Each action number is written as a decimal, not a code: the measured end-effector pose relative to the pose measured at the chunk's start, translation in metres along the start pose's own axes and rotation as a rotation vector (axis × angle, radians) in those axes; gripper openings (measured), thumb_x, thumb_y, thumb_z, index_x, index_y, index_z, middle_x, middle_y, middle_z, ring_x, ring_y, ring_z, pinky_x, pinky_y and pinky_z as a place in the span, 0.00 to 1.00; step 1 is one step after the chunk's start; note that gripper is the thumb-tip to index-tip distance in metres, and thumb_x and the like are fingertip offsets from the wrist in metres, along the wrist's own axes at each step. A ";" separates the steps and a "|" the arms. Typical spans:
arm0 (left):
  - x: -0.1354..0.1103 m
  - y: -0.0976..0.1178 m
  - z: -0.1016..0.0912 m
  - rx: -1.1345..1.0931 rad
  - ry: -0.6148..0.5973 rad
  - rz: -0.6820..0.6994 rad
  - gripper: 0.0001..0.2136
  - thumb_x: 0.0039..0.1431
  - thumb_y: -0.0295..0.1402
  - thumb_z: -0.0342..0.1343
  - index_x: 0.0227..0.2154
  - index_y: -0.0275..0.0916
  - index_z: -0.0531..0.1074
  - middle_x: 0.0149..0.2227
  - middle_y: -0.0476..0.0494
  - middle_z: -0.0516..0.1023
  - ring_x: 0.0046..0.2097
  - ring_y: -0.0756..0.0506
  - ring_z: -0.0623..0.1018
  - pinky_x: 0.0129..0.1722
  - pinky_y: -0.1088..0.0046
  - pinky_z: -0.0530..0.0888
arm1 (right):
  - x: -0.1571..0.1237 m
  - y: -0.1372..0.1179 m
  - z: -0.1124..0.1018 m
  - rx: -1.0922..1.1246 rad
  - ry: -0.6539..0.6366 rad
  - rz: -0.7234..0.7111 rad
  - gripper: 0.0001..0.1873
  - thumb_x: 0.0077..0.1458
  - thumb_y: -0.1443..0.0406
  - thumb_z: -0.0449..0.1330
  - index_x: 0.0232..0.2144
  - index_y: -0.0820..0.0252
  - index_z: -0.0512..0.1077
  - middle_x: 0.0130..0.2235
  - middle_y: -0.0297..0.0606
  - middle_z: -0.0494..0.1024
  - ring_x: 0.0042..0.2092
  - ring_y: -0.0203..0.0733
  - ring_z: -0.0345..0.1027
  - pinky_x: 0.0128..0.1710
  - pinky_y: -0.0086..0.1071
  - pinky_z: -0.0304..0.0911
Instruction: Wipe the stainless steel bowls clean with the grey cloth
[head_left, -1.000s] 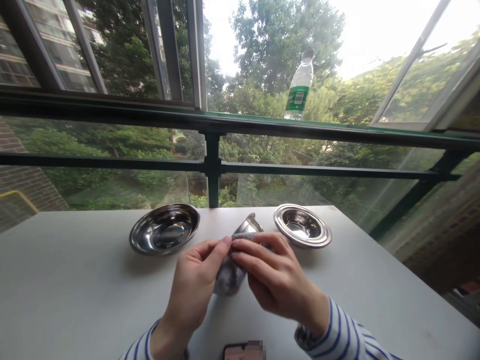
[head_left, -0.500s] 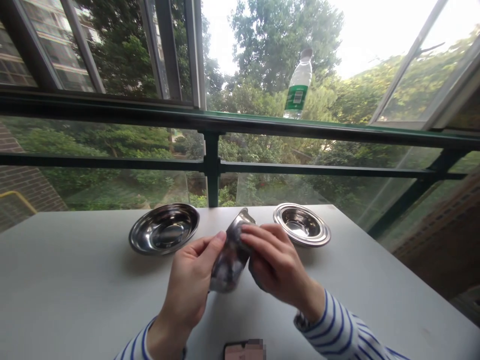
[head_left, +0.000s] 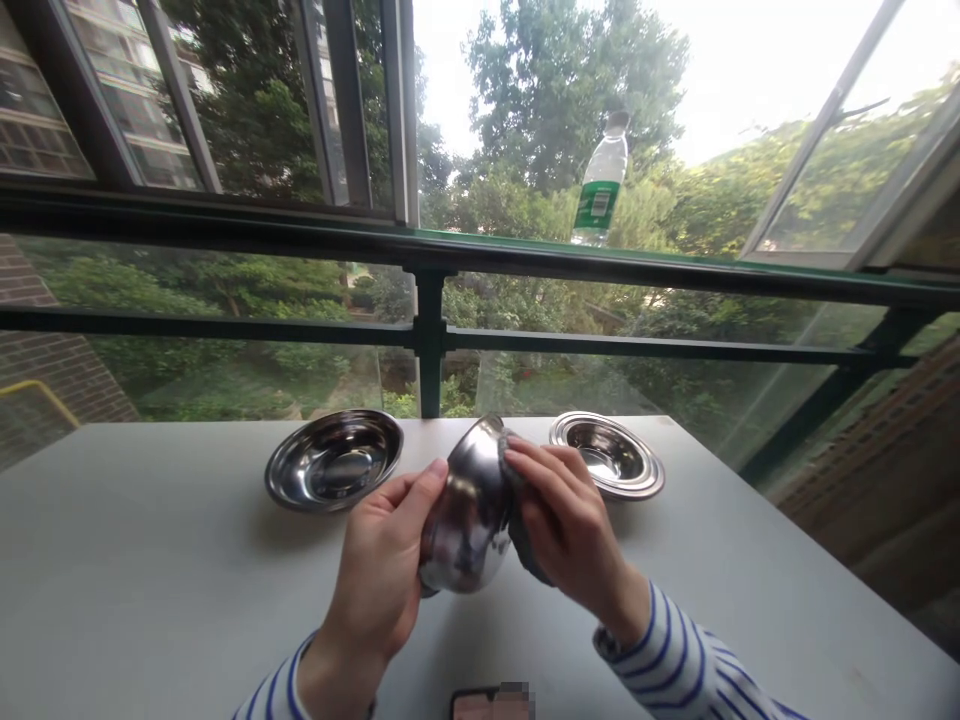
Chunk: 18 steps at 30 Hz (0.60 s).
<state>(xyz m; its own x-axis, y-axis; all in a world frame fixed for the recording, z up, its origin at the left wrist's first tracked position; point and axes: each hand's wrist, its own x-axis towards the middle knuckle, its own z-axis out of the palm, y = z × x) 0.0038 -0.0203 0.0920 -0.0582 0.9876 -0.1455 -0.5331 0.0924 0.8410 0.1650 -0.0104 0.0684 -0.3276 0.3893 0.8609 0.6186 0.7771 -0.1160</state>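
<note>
A shiny metal bowl is held tilted above the white table, its curved outside toward me. My left hand is closed on its left side, the thumb lying along the wall. Closed around a dark grey cloth, my right hand presses it against the bowl's right side near the rim. Most of the cloth is hidden under the fingers and palm.
On the white table stand a wide steel basin at back left and wide-rimmed steel bowls, apparently stacked, at back right. A phone lies at the near edge. A plastic bottle stands on the railing ledge.
My right hand and the cloth have shifted right, from across the bowl's face to its side. More of the bowl's surface now shows. The left hand keeps its hold.
</note>
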 end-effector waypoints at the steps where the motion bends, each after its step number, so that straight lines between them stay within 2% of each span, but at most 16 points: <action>1: 0.000 0.000 0.000 -0.014 0.003 -0.003 0.11 0.43 0.37 0.64 0.21 0.33 0.73 0.18 0.50 0.74 0.19 0.52 0.72 0.19 0.79 0.69 | -0.001 -0.002 0.001 0.001 -0.008 -0.032 0.21 0.52 0.74 0.51 0.50 0.64 0.66 0.51 0.47 0.71 0.48 0.47 0.63 0.44 0.43 0.63; 4: -0.001 0.001 -0.001 -0.062 -0.015 0.002 0.10 0.44 0.36 0.64 0.20 0.33 0.72 0.18 0.50 0.73 0.20 0.53 0.72 0.19 0.81 0.68 | -0.004 -0.013 0.005 -0.014 -0.075 -0.286 0.19 0.51 0.71 0.54 0.46 0.62 0.70 0.49 0.41 0.74 0.44 0.45 0.64 0.41 0.40 0.63; 6: 0.000 0.002 -0.001 -0.068 -0.038 0.013 0.10 0.45 0.35 0.63 0.21 0.33 0.73 0.19 0.49 0.74 0.21 0.53 0.72 0.20 0.81 0.68 | -0.004 -0.017 0.006 -0.042 -0.096 -0.360 0.17 0.50 0.71 0.55 0.43 0.60 0.71 0.47 0.37 0.75 0.41 0.43 0.64 0.39 0.38 0.63; 7: 0.000 0.002 -0.001 -0.068 -0.041 0.016 0.09 0.45 0.35 0.63 0.21 0.33 0.73 0.19 0.49 0.74 0.21 0.53 0.72 0.20 0.81 0.69 | -0.004 -0.015 0.006 -0.054 -0.098 -0.337 0.16 0.50 0.71 0.55 0.43 0.60 0.71 0.47 0.37 0.76 0.41 0.44 0.64 0.39 0.38 0.63; 10: 0.001 0.002 0.000 -0.057 -0.020 0.007 0.09 0.44 0.35 0.63 0.23 0.33 0.73 0.20 0.49 0.75 0.20 0.53 0.72 0.21 0.79 0.71 | -0.003 -0.007 0.004 -0.061 -0.057 -0.110 0.18 0.53 0.72 0.52 0.47 0.63 0.68 0.49 0.45 0.73 0.46 0.46 0.64 0.42 0.41 0.64; 12: 0.001 0.001 0.001 -0.048 0.000 -0.010 0.09 0.44 0.35 0.64 0.22 0.33 0.73 0.20 0.49 0.75 0.19 0.53 0.72 0.21 0.78 0.71 | -0.004 -0.006 0.004 -0.068 -0.050 -0.054 0.20 0.53 0.73 0.51 0.49 0.64 0.67 0.51 0.47 0.71 0.47 0.47 0.64 0.43 0.43 0.64; 13: 0.001 0.001 0.001 -0.049 0.000 -0.017 0.09 0.44 0.35 0.64 0.22 0.33 0.73 0.19 0.49 0.75 0.19 0.53 0.72 0.20 0.79 0.70 | -0.005 -0.007 0.004 -0.075 -0.056 -0.090 0.19 0.53 0.72 0.52 0.48 0.64 0.68 0.51 0.46 0.72 0.47 0.47 0.64 0.43 0.44 0.64; 16: 0.001 0.001 0.000 -0.055 -0.017 -0.005 0.09 0.45 0.35 0.63 0.22 0.33 0.73 0.20 0.48 0.75 0.22 0.52 0.74 0.22 0.80 0.70 | -0.008 -0.018 0.008 -0.101 -0.094 -0.323 0.15 0.51 0.70 0.55 0.42 0.63 0.72 0.49 0.37 0.74 0.42 0.44 0.64 0.38 0.39 0.65; 18: 0.001 0.002 0.000 -0.051 -0.029 0.023 0.09 0.46 0.35 0.63 0.22 0.33 0.73 0.20 0.48 0.76 0.23 0.52 0.74 0.23 0.80 0.71 | -0.007 -0.022 0.009 -0.120 -0.118 -0.408 0.13 0.51 0.70 0.55 0.40 0.61 0.74 0.48 0.31 0.75 0.40 0.41 0.63 0.36 0.36 0.65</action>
<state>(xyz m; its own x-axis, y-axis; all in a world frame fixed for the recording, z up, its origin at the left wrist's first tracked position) 0.0025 -0.0195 0.0933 -0.0470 0.9927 -0.1107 -0.5746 0.0638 0.8160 0.1469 -0.0259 0.0606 -0.6374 0.1212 0.7610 0.4978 0.8186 0.2865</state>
